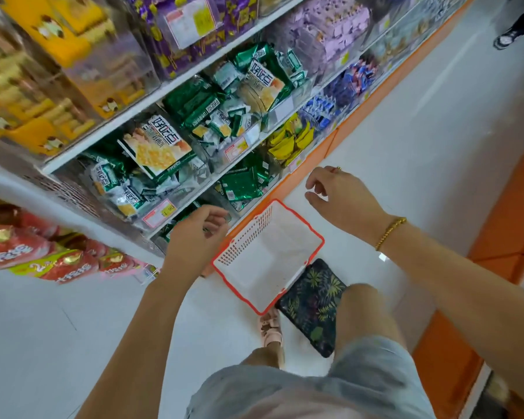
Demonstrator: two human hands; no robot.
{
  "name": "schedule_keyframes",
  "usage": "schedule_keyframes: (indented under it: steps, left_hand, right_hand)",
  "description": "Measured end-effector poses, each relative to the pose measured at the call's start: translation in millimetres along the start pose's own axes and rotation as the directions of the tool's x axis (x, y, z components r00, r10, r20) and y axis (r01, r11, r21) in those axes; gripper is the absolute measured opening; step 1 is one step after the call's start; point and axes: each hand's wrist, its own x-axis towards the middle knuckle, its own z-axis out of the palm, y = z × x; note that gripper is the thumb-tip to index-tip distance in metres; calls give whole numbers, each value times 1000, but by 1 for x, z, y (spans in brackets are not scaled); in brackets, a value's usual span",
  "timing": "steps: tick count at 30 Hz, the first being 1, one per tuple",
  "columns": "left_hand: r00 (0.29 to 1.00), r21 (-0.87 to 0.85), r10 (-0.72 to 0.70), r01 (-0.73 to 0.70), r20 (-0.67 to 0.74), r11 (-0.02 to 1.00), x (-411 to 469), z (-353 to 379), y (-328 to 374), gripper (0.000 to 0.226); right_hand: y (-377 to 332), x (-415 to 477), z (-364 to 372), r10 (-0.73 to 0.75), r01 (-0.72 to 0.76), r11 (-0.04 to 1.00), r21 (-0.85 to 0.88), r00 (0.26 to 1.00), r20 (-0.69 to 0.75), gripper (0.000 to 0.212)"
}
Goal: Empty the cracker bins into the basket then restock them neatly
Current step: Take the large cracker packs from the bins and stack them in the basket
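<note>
White floor [421,122], orange shelf base [375,98]

Glossy foil cracker packs [152,152] in clear plastic bins [194,176]; perforated plastic basket [239,246], red-rimmed.

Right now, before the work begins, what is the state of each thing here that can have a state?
Basket: upright on the floor, empty.
Bins: on the shelf, still full.
Packs: inside the bins, jumbled, not in rows.
Left hand: fingers loosely curled, holds nothing.
Right hand: fingers loosely curled, holds nothing.
</note>
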Motion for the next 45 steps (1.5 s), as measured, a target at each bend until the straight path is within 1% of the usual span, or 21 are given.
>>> schedule_keyframes:
  steps: [6, 9, 13, 18, 20, 23, 27, 30, 32, 36, 39, 42, 45]
  left_hand:
    - [996, 4, -71, 71, -61, 997, 29, -2, -2, 15]
    - [989, 10, -114, 115, -98, 993, 40, 7, -7, 16]
    - [964, 1, -195, 198, -179, 980, 55, 28, -17, 15]
    - [912, -78, -305, 295, -275, 952, 82, 78, -27, 12]
    - [892, -70, -332, 327, -307, 942, 91, 100, -37, 14]
    - [880, -66, -359, 357, -311, 932, 105, 132, -63, 19]
    - [879, -32, -364, 373, -307, 927, 134, 167, -106, 13]
    - [893, 46, -328, 358, -309, 933, 158, 191, -142, 12]
    - [899, 74, -303, 342, -315, 937, 175, 204, -164, 9]
    - [920, 117, -225, 275, -320, 954, 209, 221, -196, 14]
    - [926, 151, -138, 201, -352, 968, 231, 226, -214, 8]
    - [912, 204, -90, 185, -401, 961, 245, 230, -232, 10]
    - [888, 221, -60, 178, -456, 959, 254, 235, -250, 10]
  right_hand:
    - [12, 55, 2, -65, 65, 998, 14, 995, 79, 16]
    - [23, 84, 13, -131, 134, 991, -19, 984, 122, 16]
    - [43, 133, 35, -211, 218, 976, -11, 956, 204, 12]
    - [74, 196, 76, -301, 349, 935, -67, 877, 375, 13]
    - [87, 212, 93, -338, 412, 907, -92, 840, 425, 13]
    - [107, 230, 121, -380, 486, 867, -114, 790, 481, 14]
    - [134, 253, 167, -444, 555, 823, -125, 764, 468, 18]
    - [151, 265, 209, -463, 579, 805, -133, 752, 470, 21]
    - [160, 272, 236, -474, 586, 797, -147, 757, 450, 22]
    - [174, 290, 273, -515, 582, 807, -102, 777, 362, 24]
    - [181, 302, 287, -522, 571, 816, -87, 793, 314, 27]
    - [189, 313, 301, -545, 575, 814, -79, 804, 238, 28]
    - [201, 324, 317, -560, 582, 808, -92, 806, 191, 30]
